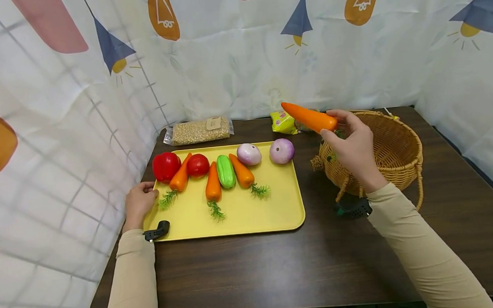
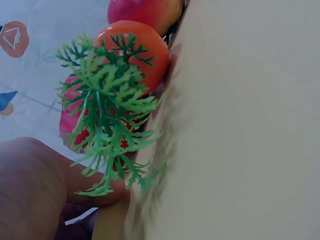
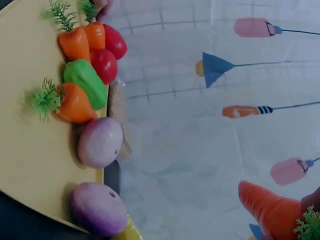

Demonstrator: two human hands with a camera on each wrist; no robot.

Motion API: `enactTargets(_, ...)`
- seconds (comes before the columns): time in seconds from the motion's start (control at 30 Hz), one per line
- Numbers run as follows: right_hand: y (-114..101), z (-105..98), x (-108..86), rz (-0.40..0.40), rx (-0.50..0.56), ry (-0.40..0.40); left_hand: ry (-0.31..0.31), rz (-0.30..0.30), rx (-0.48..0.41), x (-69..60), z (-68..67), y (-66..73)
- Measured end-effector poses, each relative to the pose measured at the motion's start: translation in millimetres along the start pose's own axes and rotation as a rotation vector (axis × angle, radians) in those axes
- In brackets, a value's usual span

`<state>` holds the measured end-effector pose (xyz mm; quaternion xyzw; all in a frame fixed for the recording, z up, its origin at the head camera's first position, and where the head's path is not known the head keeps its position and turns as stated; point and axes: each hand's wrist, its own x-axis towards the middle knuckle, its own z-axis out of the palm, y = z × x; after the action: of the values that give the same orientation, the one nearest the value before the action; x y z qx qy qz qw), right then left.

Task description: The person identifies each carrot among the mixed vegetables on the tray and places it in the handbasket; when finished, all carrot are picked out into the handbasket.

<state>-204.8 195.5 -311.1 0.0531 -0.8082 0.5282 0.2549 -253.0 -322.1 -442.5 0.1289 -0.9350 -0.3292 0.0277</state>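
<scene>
Above the wicker basket's left side (image 1: pixel 410 164), my right hand (image 1: pixel 356 146) pinches an orange carrot (image 1: pixel 309 116) by its thick leafy end, its tip pointing left. The same carrot (image 3: pixel 272 212) shows in the right wrist view. My left hand (image 1: pixel 140 203) grips the left rim of the yellow tray (image 1: pixel 258 218); in the left wrist view the thumb of that hand (image 2: pixel 35 185) lies at the tray's edge. On the tray are a red pepper (image 1: pixel 166 167), a tomato (image 1: pixel 198 166), several carrots (image 1: pixel 212 183), a green vegetable (image 1: pixel 225 172) and two purple onions (image 1: pixel 281 151).
Behind the tray lies a bag of pale beans (image 1: pixel 199 131). A yellow packet (image 1: pixel 284 122) sits at the back, left of the basket, with another package partly hidden behind the carrot. A patterned curtain (image 1: pixel 241 56) hangs behind and beside the dark table (image 1: pixel 253 274).
</scene>
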Motion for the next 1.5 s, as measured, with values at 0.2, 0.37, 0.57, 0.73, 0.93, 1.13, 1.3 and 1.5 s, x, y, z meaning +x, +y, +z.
enactTargets(0.2, 11.2, -32.6, 10.1, 0.061, -0.044, 0.024, 0.019, -0.037, 0.007, 0.9, 2.2, 1.2)
enactTargets(0.37, 26.9, -62.7, 19.0, 0.172, 0.204, 0.012, 0.039, -0.021, 0.005, 1.3, 3.4, -0.5)
enactTargets(0.57, 39.4, -93.2, 19.2, 0.251, 0.437, 0.016, 0.036, -0.022, 0.004, 0.7, 2.9, -0.6)
enactTargets(0.73, 48.0, -110.6, 14.1, 0.282, 0.423, 0.024, 0.032, -0.026, 0.006, -0.7, 2.2, 0.1)
enactTargets(0.93, 56.5, -125.7, 10.2, 0.289, 0.311, 0.033, 0.021, -0.031, 0.002, -1.5, 1.7, 0.7)
enactTargets(1.13, 62.3, -131.0, 9.9, 0.317, 0.054, -0.039, 0.021, -0.022, 0.005, -1.1, 2.0, -0.1)
enactTargets(1.3, 64.2, -130.4, 10.7, 0.326, -0.274, -0.150, 0.016, -0.015, 0.004, 0.5, 2.9, -3.2)
enactTargets(1.5, 65.9, -125.0, 18.8, 0.331, -0.374, -0.257, 0.026, -0.002, 0.007, 0.9, 2.7, -4.6)
